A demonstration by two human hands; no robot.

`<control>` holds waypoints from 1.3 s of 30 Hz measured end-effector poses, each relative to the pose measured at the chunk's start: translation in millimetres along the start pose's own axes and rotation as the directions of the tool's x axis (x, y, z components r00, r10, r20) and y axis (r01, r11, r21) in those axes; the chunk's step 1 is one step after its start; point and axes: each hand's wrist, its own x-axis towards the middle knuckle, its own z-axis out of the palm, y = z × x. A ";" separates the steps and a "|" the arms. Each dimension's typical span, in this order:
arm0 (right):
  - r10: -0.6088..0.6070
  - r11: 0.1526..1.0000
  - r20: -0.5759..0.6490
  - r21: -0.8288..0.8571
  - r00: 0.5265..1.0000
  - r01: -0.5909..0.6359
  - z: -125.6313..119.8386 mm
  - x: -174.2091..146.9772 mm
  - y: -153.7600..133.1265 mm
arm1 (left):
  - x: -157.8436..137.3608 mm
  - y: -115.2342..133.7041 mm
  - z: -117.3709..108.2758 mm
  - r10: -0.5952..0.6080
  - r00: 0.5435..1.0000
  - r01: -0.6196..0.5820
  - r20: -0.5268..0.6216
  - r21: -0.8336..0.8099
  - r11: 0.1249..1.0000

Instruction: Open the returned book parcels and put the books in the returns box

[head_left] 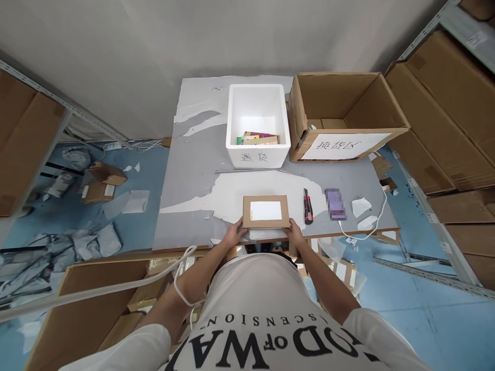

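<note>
A small brown cardboard box (265, 224) with a white label on top lies near the front edge of the table. My left hand (234, 233) grips its left near corner, and my right hand (294, 232) grips the right near corner. The undersides of my fingers are partly hidden by the box. To the right of the box lies a red and black utility knife (308, 207). Farther right is a purple, blurred phone-like object (335, 204) with a white cable attached.
Behind the small box stand a white foam box (258, 157) holding several flat, colourful packets and a large open carton (348, 147) with handwriting. Scraps of white paper (361, 207) lie at right. A white hose-like tube (116, 291) crosses beside my left arm. Shelves with cartons flank both sides.
</note>
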 end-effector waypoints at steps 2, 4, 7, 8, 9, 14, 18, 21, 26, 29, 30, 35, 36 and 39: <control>-0.033 0.999 0.029 0.039 0.999 0.032 -2.3 -4.8 -8.5 | -5.9 6.3 -1.7 0.028 0.999 -0.027 0.023 -0.022 0.999; -0.089 0.994 0.047 0.073 0.995 0.085 -5.9 -10.1 -19.7 | -13.2 16.3 -4.7 0.052 0.998 -0.051 0.023 -0.037 0.998; -0.150 0.984 0.072 0.104 0.986 0.142 -10.3 -16.2 -40.4 | -22.7 38.0 -8.5 0.067 0.995 -0.065 -0.079 0.039 0.997; -0.153 0.986 0.067 0.084 0.986 0.147 -11.1 -17.4 -47.3 | -24.5 45.9 -9.1 0.066 0.989 -0.053 -0.135 0.100 0.994; -0.147 0.988 0.049 0.045 0.988 0.145 -11.6 -18.2 -53.5 | -25.3 53.4 -9.2 0.062 0.979 -0.029 -0.193 0.173 0.985; -0.093 0.977 -0.076 -0.201 0.993 0.076 -10.7 -19.4 -65.5 | -16.7 73.7 -2.4 0.030 0.937 0.135 -0.348 0.438 0.889; -0.014 0.961 -0.106 -0.276 0.994 -0.016 -10.6 -17.7 -54.7 | -6.9 69.4 4.4 -0.017 0.949 0.178 -0.315 0.489 0.854; 0.005 0.969 -0.091 -0.247 0.996 -0.028 -12.6 -13.9 -46.6 | -3.8 64.0 4.9 -0.004 0.953 0.161 -0.303 0.496 0.853; 0.057 0.986 -0.040 -0.155 0.998 -0.063 -17.5 -9.3 -39.8 | -0.2 49.5 0.8 -0.054 0.944 0.182 -0.325 0.378 0.908; 0.078 0.994 0.002 -0.075 0.997 -0.078 -20.4 -9.9 -32.7 | 2.4 31.1 -0.8 -0.128 0.932 0.180 -0.338 0.127 0.975; 0.080 0.996 0.016 -0.033 0.997 -0.079 -21.5 -10.1 -29.1 | 2.6 23.9 -1.4 -0.149 0.932 0.166 -0.331 0.024 0.986; 0.043 0.999 -0.052 0.011 0.998 -0.042 -25.6 -6.8 -4.3 | -4.8 -3.9 -7.6 -0.141 0.947 0.107 -0.288 -0.131 0.986; 0.025 0.999 -0.056 -0.026 0.998 -0.027 -25.6 -5.3 0.6 | -7.3 -6.4 -8.9 -0.126 0.954 0.098 -0.274 -0.112 0.989; -0.009 0.996 0.001 -0.093 1.000 0.009 -22.1 -0.3 11.8 | -12.2 -9.4 -9.5 -0.063 0.975 0.061 -0.212 -0.017 0.998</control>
